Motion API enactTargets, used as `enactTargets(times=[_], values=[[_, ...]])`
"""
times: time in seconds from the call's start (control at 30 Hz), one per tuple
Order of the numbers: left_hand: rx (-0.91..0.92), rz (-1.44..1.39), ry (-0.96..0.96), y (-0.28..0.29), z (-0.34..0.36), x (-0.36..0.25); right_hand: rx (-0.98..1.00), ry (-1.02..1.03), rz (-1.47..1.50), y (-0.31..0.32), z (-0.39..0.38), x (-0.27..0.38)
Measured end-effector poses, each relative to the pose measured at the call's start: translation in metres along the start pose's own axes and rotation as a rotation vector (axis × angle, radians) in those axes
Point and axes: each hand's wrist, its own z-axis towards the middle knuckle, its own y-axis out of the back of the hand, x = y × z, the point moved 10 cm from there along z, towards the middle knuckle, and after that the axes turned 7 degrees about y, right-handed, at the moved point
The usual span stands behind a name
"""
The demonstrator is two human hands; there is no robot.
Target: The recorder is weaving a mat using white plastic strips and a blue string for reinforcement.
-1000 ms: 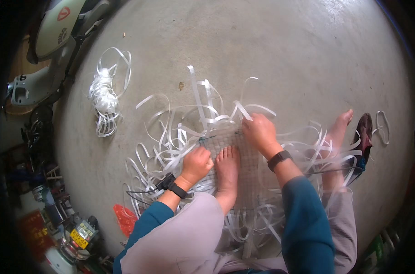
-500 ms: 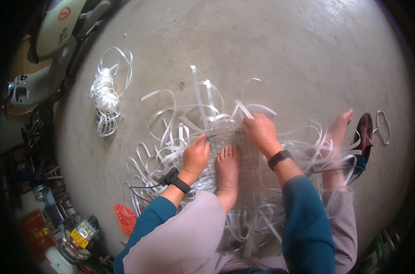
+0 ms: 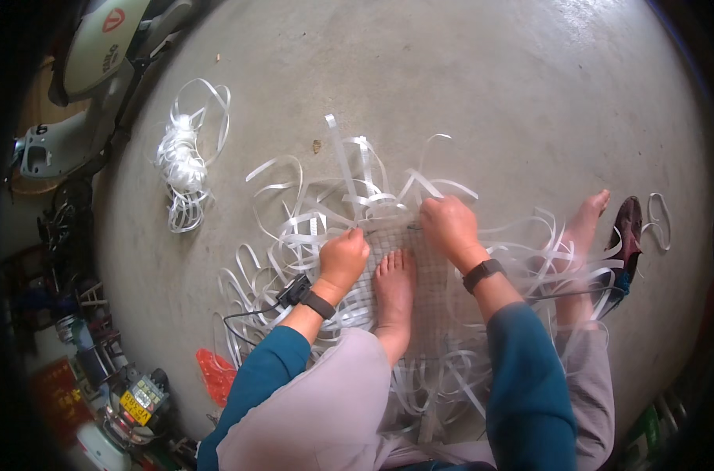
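A sheet of woven pale plastic strapping lies on the floor in front of me, with loose white straps sticking out around it. My bare left foot rests on the weave. At the sheet's far left edge, my left hand is closed in a pinch; its fingertips hide what is between them. My right hand is closed at the far edge, right of the foot, on a white strap whose end shows by the knuckles. A short dark piece shows beside the right fingertips.
A bundle of white strapping lies at the far left. A scooter stands beyond it. On the right are my other foot, a dark red shoe and a strap loop. A red plastic piece lies near my left arm.
My left hand has moved slightly up and to the right along the weave's edge, its wrist turning a little. My right hand stays nearly in place.
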Motion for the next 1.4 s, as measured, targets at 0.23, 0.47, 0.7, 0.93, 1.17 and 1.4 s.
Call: enactTargets(times=[0.23,0.47,0.7,0.93,1.17,1.4], values=[[0.056,-0.14,0.022,0.006,-0.002,0.005,0.027,-0.007,-0.015,0.002,0.0,0.0],[-0.056,-0.183,-0.048,0.019,-0.008,-0.003,0.043,0.002,-0.02,-0.001,0.001,0.0],[-0.123,-0.18,-0.046,0.025,-0.006,-0.006,0.029,-0.006,-0.005,0.002,-0.001,0.0],[-0.03,-0.247,0.121,0.013,-0.002,0.004,0.023,0.001,-0.002,0.003,-0.002,0.001],[0.049,-0.333,0.004,0.009,-0.005,-0.003,0.042,0.013,-0.035,0.004,-0.001,0.001],[0.129,-0.334,-0.051,0.005,-0.01,-0.006,0.039,0.014,-0.015,0.001,0.0,0.001]])
